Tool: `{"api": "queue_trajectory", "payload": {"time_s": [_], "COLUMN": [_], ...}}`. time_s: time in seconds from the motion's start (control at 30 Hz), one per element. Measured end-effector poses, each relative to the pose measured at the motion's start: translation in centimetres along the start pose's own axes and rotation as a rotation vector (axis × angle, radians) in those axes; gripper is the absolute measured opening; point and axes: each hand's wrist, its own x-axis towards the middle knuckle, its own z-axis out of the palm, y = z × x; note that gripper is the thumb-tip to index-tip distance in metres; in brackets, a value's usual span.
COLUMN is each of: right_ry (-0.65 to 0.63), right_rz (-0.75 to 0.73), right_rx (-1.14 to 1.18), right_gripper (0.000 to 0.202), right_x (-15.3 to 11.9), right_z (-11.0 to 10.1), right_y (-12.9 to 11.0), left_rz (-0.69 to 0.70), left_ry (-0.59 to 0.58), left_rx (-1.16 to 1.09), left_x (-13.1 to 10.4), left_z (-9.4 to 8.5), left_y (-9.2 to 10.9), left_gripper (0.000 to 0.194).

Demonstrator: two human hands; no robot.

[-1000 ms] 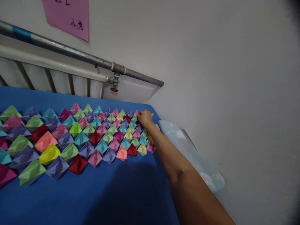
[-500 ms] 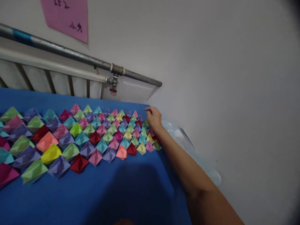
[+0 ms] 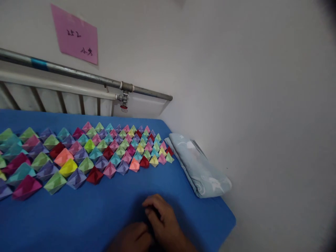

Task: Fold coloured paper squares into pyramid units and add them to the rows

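Note:
Over the blue tabletop (image 3: 91, 217), near the front, my right hand (image 3: 165, 222) is loosely closed, with the index finger and thumb curled toward each other and nothing showing between them. Close beside it on the left, my left hand (image 3: 135, 238) is closed and partly cut off by the lower edge; its grip is hidden. Beyond both hands, folded paper boats (image 3: 123, 168) in many colours stand in slanting, close-set rows. At the right end of the rows is a light green paper boat (image 3: 169, 159), with a dark red one (image 3: 169, 151) just behind it. Neither hand touches the boats.
A folded pale blue patterned cloth (image 3: 202, 168) lies along the table's right edge, against the white wall (image 3: 262, 122). Behind the table run a radiator (image 3: 49, 99) and a metal pipe (image 3: 86, 74) with a red-handled valve (image 3: 124, 106). A pink paper sign (image 3: 78, 38) hangs above.
My right hand has drawn back from the far right end of the boat rows to the front. My left hand has risen into view. The camera view has shifted, showing more of the cloth.

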Motion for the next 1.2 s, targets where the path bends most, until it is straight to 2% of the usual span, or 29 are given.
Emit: {"api": "queue_trajectory", "payload": {"time_s": [0.07,0.13,0.2,0.3,0.47,0.67,0.83,0.97,1.1,1.2], "right_ry": [0.063,0.113,0.133,0.081,-0.007,0.027,0.045,0.056,0.056,0.048], "right_rz": [0.007,-0.007,-0.03,-0.04,-0.042,-0.109,-0.161,-0.212,-0.274,-0.355], "right_rx": [0.026,0.021,-0.016,-0.162,-0.399,-0.472,-0.532,-0.521,-0.475,-0.45], "right_gripper": [0.024,0.024,0.021,0.013,0.016,0.021,0.025,0.026,0.026,0.026], "right_x": [-1.3,-2.0,-2.3,-2.2,-2.2,-2.4,-3.0,-4.2,-4.8,-4.9], "right_z": [0.7,1.4,2.0,2.5,2.8,3.1,3.6,4.6,6.0,6.8], "right_y": [0.7,0.9,0.8,0.2,-0.6,-0.4,-0.9,-2.1,-3.3,-3.9], "left_rz": [0.056,0.02,-0.029,-0.062,-0.047,-0.016,-0.057,-0.172,-0.241,-0.348], "left_ry": [0.143,0.232,0.192,0.171,0.159,0.22,0.258,0.308,0.463,0.567], "left_rx": [0.007,-0.034,-0.04,0.003,0.182,0.352,0.459,0.477,0.586,0.707], "left_x": [0.3,0.7,1.0,1.1,0.6,-0.5,-3.4,-6.9,-10.6,-13.2], "left_z": [-0.8,-2.1,-3.3,-4.5,-5.3,-6.5,-8.5,-10.4,-12.4,-13.7], "left_y": [0.5,1.2,1.8,2.0,1.8,2.1,2.9,3.3,3.4,3.9], "left_gripper": [0.026,0.028,0.023,0.021,0.022,0.018,0.018,0.017,0.016,0.014]}}
